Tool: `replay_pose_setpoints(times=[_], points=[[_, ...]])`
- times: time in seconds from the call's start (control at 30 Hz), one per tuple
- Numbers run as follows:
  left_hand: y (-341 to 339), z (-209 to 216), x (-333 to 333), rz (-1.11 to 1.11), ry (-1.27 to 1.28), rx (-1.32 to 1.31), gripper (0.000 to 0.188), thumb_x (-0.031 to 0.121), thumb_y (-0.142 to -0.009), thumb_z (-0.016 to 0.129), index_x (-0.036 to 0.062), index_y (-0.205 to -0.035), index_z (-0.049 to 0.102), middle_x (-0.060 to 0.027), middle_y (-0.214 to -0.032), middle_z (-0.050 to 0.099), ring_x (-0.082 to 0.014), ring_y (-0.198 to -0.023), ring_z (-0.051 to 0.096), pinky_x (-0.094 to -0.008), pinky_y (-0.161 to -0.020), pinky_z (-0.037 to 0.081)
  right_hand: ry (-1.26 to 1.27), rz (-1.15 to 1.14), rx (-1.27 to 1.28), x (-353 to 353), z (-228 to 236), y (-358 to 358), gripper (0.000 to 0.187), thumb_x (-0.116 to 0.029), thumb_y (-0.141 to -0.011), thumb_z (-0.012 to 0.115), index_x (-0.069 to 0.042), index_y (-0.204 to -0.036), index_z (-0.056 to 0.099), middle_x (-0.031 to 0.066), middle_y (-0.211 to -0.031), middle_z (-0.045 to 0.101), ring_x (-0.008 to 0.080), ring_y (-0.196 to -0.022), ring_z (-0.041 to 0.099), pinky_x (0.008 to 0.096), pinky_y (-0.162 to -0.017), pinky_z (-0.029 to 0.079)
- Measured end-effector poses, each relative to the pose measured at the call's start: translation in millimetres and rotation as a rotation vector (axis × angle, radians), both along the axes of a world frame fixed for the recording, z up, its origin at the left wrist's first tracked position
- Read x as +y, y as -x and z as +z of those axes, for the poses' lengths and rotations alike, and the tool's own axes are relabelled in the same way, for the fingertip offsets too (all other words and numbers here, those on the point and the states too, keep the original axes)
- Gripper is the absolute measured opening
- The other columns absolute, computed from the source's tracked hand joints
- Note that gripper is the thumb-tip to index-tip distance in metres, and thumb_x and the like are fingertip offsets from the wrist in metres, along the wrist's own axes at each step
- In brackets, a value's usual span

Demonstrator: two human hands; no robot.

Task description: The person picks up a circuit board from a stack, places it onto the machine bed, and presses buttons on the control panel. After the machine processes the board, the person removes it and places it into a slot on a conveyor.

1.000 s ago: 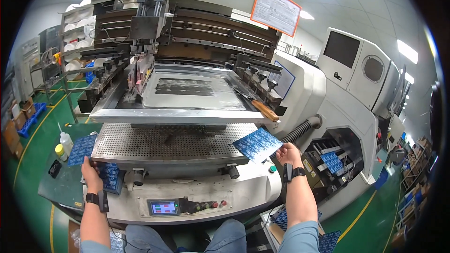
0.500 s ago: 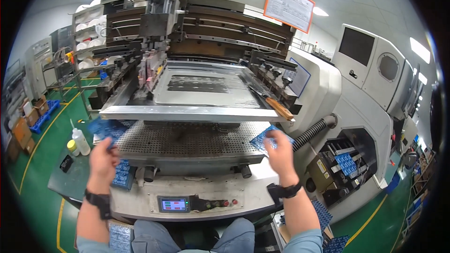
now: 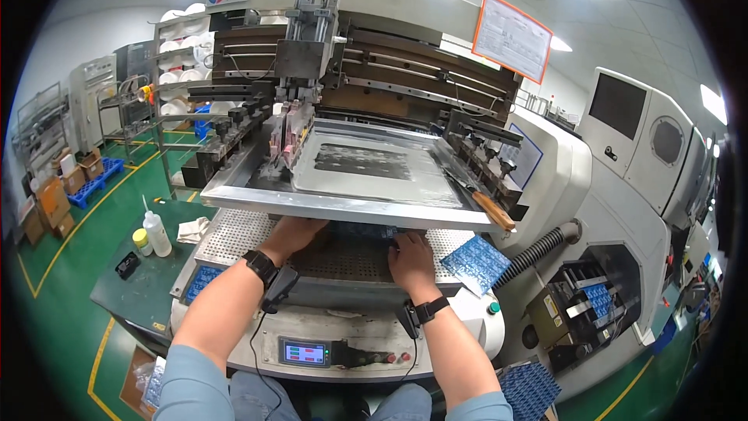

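Observation:
A blue circuit board panel [image 3: 360, 230] lies on the perforated metal table [image 3: 241, 231], mostly hidden beneath the silver screen frame [image 3: 351, 209]. My left hand [image 3: 293, 237] reaches in under the frame's front bar at the panel's left side; its fingertips are out of sight there. At the panel's right edge, my right hand [image 3: 411, 260] has its fingers bent against the board. A second blue circuit board panel [image 3: 477, 263] sits on the table's right corner, apart from both hands. Within the frame is a pale screen with a dark printed area [image 3: 362, 161].
A wooden-handled spatula [image 3: 492, 210] rests on the frame's right side. To the left, a green table [image 3: 117, 288] bears a squeeze bottle [image 3: 157, 235], a yellow-capped jar [image 3: 142, 242] and a white cloth [image 3: 193, 230]. A control screen [image 3: 305, 352] is low in front. More blue panels [image 3: 528, 391] lie lower right.
Both hands have moved inward and under the frame's front bar. The panel by my left hand is no longer at the left; the right one is released at the corner. The view has shifted.

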State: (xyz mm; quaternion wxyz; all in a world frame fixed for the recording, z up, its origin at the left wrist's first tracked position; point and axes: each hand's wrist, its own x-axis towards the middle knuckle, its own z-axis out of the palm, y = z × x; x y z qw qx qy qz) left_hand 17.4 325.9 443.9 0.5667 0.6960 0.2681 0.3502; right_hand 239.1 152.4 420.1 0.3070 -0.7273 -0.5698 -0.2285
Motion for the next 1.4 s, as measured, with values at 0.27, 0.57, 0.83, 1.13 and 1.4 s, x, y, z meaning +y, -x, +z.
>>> replay_pose_setpoints(times=[0.27,0.57,0.83,1.13,1.4], points=[[14,-9,-4,0.175,-0.705,0.169,0.028,0.023,-0.089,0.068,-0.0008,-0.105,0.068,-0.0199,-0.093,0.070,-0.0407,-0.087,0.067,-0.0445,-0.077,0.052,-0.014,0.033,0.018,-1,6,-5,0.030,-0.015,-0.089,0.063,-0.003,-0.116,0.066,0.0195,-0.115,0.066,0.0405,-0.108,0.059,0.0482,-0.097,0.047],[14,-11,-4,0.222,-0.681,0.191,0.026,0.023,-0.088,0.069,0.0009,-0.102,0.069,-0.0186,-0.086,0.069,-0.0375,-0.079,0.066,-0.0435,-0.071,0.051,0.056,0.065,0.016,-2,11,0,0.036,-0.019,-0.093,0.062,-0.002,-0.124,0.064,0.0202,-0.126,0.064,0.0403,-0.121,0.056,0.0479,-0.106,0.043],[15,-5,-10,0.230,-0.704,0.243,0.027,0.024,-0.088,0.070,0.0012,-0.101,0.070,-0.0170,-0.085,0.070,-0.0368,-0.078,0.066,-0.0430,-0.071,0.051,0.064,0.066,0.025,-3,9,1,0.037,-0.020,-0.093,0.063,-0.002,-0.125,0.064,0.0199,-0.127,0.063,0.0391,-0.122,0.054,0.0473,-0.107,0.042],[13,-9,-20,0.171,-1.124,0.238,0.037,0.034,-0.089,0.071,0.0081,-0.116,0.070,-0.0181,-0.112,0.068,-0.0384,-0.112,0.060,-0.0474,-0.099,0.043,0.088,0.054,0.010,-3,9,-1,0.038,-0.021,-0.093,0.062,-0.003,-0.126,0.064,0.0197,-0.128,0.062,0.0390,-0.121,0.054,0.0469,-0.107,0.042],[11,-11,-27,0.194,-1.104,0.441,0.049,0.051,-0.093,0.062,0.0148,-0.125,0.069,-0.0152,-0.129,0.063,-0.0369,-0.128,0.052,-0.0504,-0.112,0.028,0.090,0.011,-0.014,-3,9,2,0.037,-0.022,-0.093,0.062,-0.004,-0.126,0.064,0.0181,-0.128,0.063,0.0392,-0.121,0.055,0.0469,-0.107,0.042]])
